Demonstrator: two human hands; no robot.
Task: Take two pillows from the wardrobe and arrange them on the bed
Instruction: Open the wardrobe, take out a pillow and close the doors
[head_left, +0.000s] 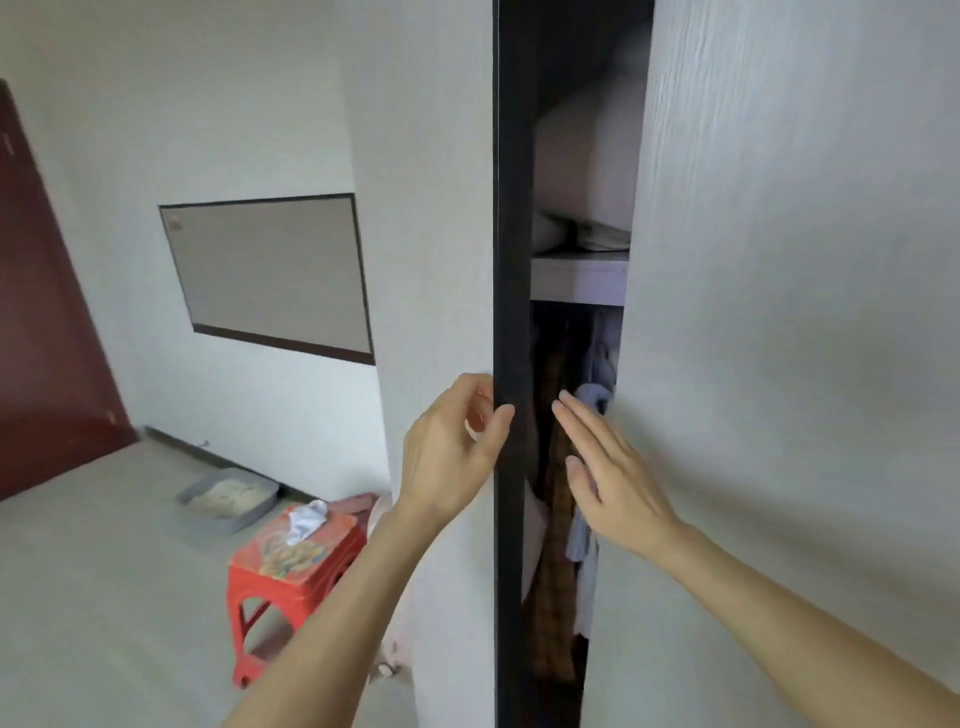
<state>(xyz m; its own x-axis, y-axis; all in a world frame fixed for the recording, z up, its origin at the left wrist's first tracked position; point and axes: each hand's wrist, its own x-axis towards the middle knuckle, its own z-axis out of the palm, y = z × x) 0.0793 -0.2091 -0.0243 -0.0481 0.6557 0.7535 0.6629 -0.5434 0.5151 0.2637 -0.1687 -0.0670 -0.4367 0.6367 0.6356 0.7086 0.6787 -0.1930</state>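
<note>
A white wardrobe fills the right half of the view, its two doors a narrow gap apart. My left hand (457, 452) grips the dark edge of the left door (511, 260). My right hand (608, 473) is flat with fingers apart, reaching into the gap beside the right door (779, 312). On the upper shelf (576, 270) lies pale bedding or a pillow (587, 156), mostly hidden by the doors. Hanging clothes (561, 519) fill the space below the shelf. The bed is out of view.
A red plastic stool (280, 571) with a white cloth on it stands on the floor at the left. Behind it sits a grey tray (228, 499) by the wall. A dark red door (41, 338) is at the far left.
</note>
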